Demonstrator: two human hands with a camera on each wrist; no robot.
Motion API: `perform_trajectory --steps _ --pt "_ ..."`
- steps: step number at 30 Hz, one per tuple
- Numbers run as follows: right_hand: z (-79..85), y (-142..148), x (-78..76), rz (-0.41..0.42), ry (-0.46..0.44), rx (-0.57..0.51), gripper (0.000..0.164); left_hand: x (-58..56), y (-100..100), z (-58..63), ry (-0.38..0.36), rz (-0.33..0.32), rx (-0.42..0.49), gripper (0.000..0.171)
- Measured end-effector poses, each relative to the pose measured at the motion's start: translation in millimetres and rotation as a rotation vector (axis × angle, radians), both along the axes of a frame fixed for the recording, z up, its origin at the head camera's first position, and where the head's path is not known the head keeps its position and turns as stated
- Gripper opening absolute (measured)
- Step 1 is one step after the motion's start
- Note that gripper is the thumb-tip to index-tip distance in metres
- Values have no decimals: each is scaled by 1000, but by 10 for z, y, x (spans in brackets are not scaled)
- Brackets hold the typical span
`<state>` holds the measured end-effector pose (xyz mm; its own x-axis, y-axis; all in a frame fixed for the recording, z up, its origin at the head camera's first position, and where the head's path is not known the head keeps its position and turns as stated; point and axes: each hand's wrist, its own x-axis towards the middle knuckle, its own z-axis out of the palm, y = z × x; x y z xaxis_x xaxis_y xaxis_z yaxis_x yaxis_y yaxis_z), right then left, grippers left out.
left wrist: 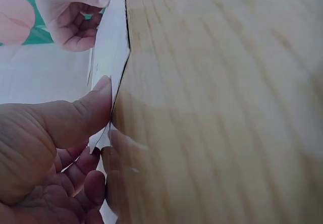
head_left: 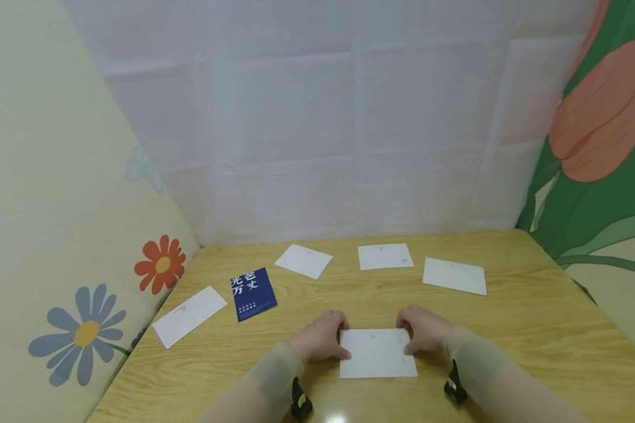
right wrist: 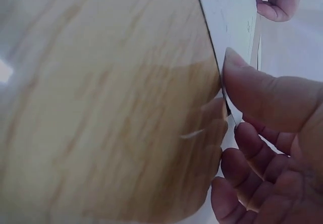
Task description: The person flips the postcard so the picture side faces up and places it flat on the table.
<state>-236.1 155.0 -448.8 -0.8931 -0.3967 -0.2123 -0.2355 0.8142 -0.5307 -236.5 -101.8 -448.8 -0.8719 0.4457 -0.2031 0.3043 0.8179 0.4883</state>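
Observation:
A white postcard (head_left: 378, 355) with small faint print lies at the near middle of the wooden table, its long side facing the person. My left hand (head_left: 323, 338) pinches its left edge, thumb on top and fingers curled at the far corner. On the opposite edge, my right hand (head_left: 425, 330) grips the card the same way. In the left wrist view the left thumb (left wrist: 91, 108) presses the card's face, with fingertips at its edge. The right wrist view has the right thumb (right wrist: 262, 90) on the card (right wrist: 229, 22), whose edge is close over the tabletop.
Around the far part of the table (head_left: 529, 329) lie a white card (head_left: 190, 316) at left, a dark blue card (head_left: 255, 296) with white characters, and more white cards (head_left: 303, 261), (head_left: 385, 257), (head_left: 454, 276). A white cloth (head_left: 349, 129) hangs behind; flower-patterned walls flank the sides.

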Motion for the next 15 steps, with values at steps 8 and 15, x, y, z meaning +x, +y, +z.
perform_trajectory --steps 8,15 --pt "-9 3 -1 -6 -6 -11 36 -16 -6 -32 -10 10 61 30" --pt "-22 13 19 -32 -8 -56 34 -30 6 -35 -49 42 89 30"
